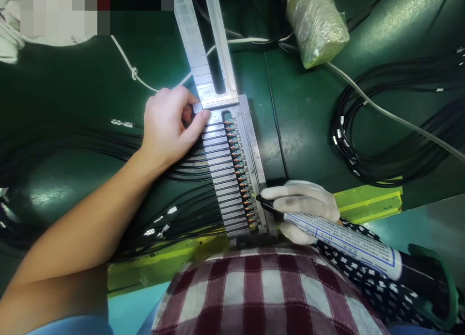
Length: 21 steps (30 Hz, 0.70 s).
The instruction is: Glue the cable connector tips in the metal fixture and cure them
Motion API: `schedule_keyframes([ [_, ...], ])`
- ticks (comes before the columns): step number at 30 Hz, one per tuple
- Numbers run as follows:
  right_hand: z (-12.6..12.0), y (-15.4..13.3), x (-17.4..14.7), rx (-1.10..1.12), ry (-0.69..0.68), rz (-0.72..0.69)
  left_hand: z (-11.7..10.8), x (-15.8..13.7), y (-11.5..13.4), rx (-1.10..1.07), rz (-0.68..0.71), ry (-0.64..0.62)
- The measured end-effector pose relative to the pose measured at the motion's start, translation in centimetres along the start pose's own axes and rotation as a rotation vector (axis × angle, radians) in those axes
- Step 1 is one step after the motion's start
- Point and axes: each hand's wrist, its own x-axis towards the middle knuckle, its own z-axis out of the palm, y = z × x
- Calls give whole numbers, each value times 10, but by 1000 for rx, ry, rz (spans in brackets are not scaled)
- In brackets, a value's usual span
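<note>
A flat metal fixture [227, 189] holds a row of thin black cables side by side. Small green circuit boards [241, 180] with orange wires sit at the cable ends along its slot. My bare left hand [172, 124] is closed at the fixture's far left edge, thumb on top and fingertips partly hidden. My right hand [308, 201], in a white glove, is wrapped round a white glue tube [341, 243] with blue print. The tube's black nozzle [267, 204] points at the boards near the fixture's close end, and I cannot tell whether it touches them.
A slotted metal bar [209, 58] extends from the fixture's far end. Black cable bundles lie left [90, 141] and coiled right [348, 146] on the green table [301, 146]. A plastic-wrapped roll [317, 29] and a white cord [392, 117] lie behind. Yellow tape [370, 201] lines the near edge.
</note>
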Motion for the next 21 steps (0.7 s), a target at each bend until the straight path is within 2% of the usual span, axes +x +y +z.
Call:
schedule_keyframes([
  [21,5,4,0,2,55,-10,2,0,-2,-56,19,14],
])
